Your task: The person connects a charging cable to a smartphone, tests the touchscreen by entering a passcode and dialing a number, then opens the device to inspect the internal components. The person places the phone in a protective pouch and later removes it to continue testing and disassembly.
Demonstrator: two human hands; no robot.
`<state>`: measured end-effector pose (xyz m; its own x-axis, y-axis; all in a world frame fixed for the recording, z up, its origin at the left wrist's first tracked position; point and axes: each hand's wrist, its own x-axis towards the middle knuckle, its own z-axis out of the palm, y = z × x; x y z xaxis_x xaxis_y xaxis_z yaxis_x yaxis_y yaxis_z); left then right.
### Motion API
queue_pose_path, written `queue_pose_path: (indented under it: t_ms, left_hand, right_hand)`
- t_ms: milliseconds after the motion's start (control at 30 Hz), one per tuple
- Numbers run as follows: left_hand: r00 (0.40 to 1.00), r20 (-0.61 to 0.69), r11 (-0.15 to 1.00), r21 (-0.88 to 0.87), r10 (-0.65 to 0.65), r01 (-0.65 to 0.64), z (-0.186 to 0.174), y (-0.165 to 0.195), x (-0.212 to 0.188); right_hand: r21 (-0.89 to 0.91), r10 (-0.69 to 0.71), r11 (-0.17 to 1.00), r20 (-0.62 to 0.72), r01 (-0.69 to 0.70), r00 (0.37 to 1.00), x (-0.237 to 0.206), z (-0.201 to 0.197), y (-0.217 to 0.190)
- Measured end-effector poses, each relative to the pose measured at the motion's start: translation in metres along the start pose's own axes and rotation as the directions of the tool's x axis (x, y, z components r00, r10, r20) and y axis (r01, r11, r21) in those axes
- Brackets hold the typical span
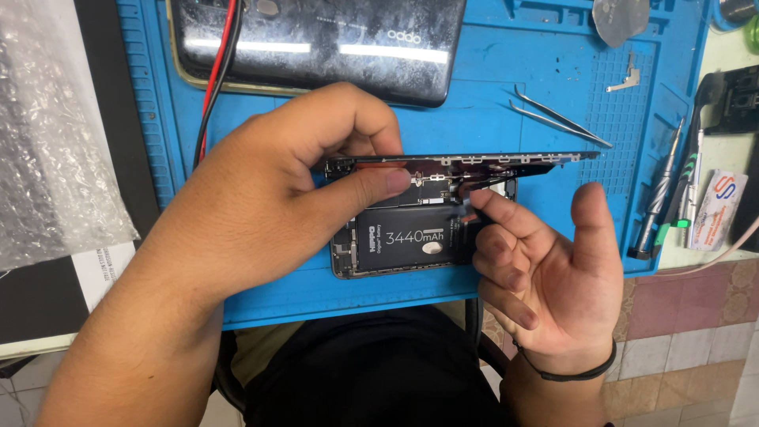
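Fingers (371, 186) of left hand (269, 198) around lifted phone screen (474, 160), over battery (407, 237).

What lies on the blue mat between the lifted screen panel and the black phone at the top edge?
In the head view, the blue mat is bare between the lifted screen panel and the black phone; only the left hand overlaps that stretch.

The left hand (269, 190) is covering the left end of the opened phone (411, 237). The right hand's fingertips (478, 202) are disappearing under the lifted screen (474, 160). The far phone (316, 39) is running off the top edge.
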<state>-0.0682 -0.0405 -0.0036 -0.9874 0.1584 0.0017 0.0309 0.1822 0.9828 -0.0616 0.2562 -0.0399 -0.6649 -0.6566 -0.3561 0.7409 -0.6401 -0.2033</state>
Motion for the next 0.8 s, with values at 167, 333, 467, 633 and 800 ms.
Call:
queue_pose_path:
  t_ms: [167,333,467,633,800]
  left_hand:
    - [1.0,0.006,1.0,0.004,-0.017,0.017,0.0002,0.0023,0.0005]
    - [1.0,-0.006,1.0,-0.013,-0.013,0.013,0.0006,0.0042,0.001]
    - [0.998,0.006,0.998,-0.009,-0.059,0.059,0.0009,0.0055,0.002]
    - [0.998,0.004,0.998,-0.003,-0.059,0.059,0.001,0.0062,0.0015]
    - [1.0,0.012,1.0,0.007,-0.029,0.029,0.0,0.0054,0.0016]
  right_hand:
    - [0.002,0.002,1.0,0.022,-0.002,1.0,0.0003,0.0007,-0.0002]
    - [0.011,-0.011,1.0,-0.005,0.012,1.0,0.0012,0.0017,0.0004]
    - [0.022,-0.02,1.0,-0.03,0.021,0.999,-0.0001,0.0052,0.0035]
    - [0.047,-0.024,0.999,-0.006,0.024,1.0,-0.0017,0.0067,0.0063]
    - [0.049,-0.014,0.999,0.007,0.014,1.0,-0.0006,0.0021,0.0027]
